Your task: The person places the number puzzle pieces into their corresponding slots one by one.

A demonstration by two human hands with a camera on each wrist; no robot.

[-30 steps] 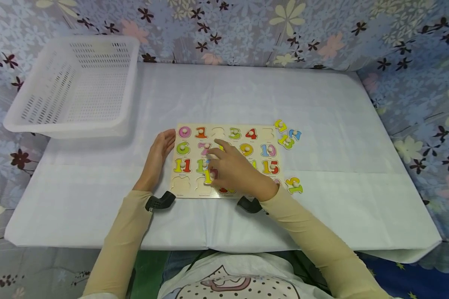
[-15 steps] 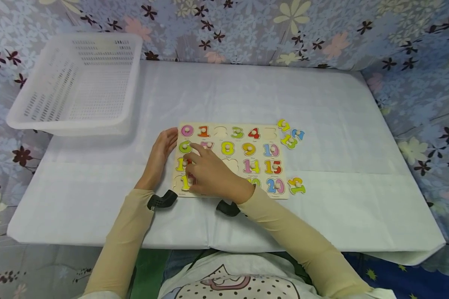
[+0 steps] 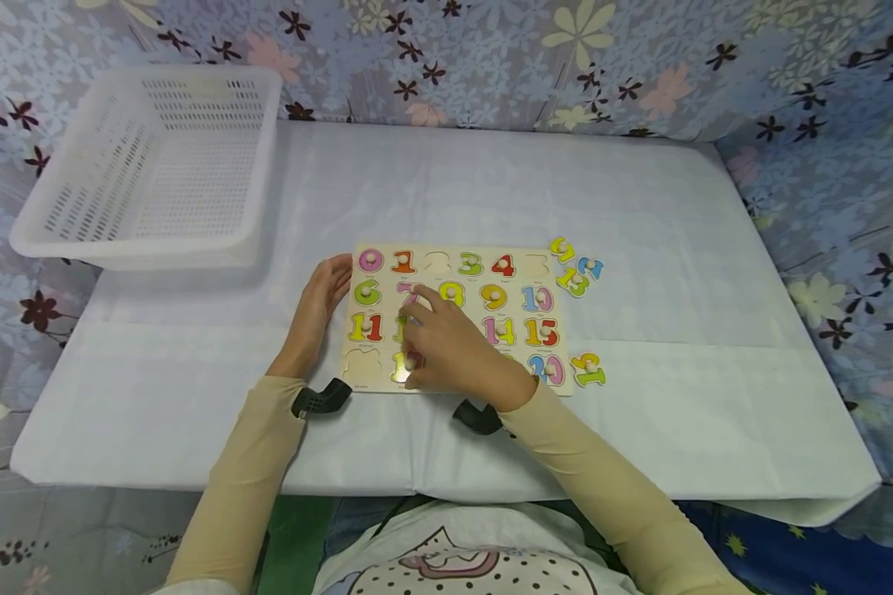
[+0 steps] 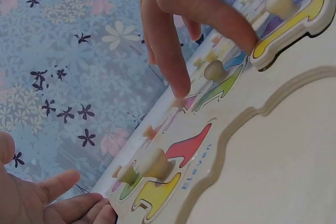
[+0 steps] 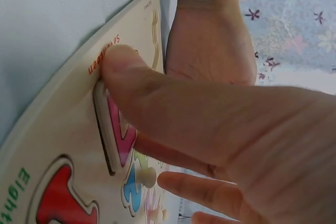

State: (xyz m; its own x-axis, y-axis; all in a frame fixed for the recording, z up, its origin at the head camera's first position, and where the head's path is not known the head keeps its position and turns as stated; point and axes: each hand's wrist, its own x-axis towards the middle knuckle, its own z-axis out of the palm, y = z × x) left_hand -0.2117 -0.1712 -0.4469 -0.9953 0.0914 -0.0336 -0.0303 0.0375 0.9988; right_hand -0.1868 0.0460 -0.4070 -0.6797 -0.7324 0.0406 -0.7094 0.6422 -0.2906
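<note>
A wooden number puzzle board (image 3: pixel 353 383) lies on the table, many of its knobbed numbers seated in their recesses. Low over its bottom row, my right hand (image 3: pixel 457 347) pinches a number 17 puzzle piece (image 4: pixel 287 27) between thumb and fingers. The piece has a yellow 1 and a purple-pink 7 (image 5: pixel 124 142). In the right wrist view, my thumb (image 5: pixel 142 85) lies beside the printed word Seventeen, and the piece sits slightly raised there. My left hand (image 3: pixel 317 310) stands with straight fingers along the board's left edge. The right hand hides several middle numbers in the head view.
Right of the board lie a loose yellow 5 (image 3: pixel 561 249), a blue 2 (image 3: pixel 589 268) and a 13 (image 3: pixel 572 282). Lower down is a loose 16 (image 3: pixel 589 369). A white plastic basket (image 3: pixel 141 258) stands at the back left.
My right hand carried the 17 piece left to the bottom-left recess, then back right to the second recess in that row. The left hand stayed at the board's edge.
</note>
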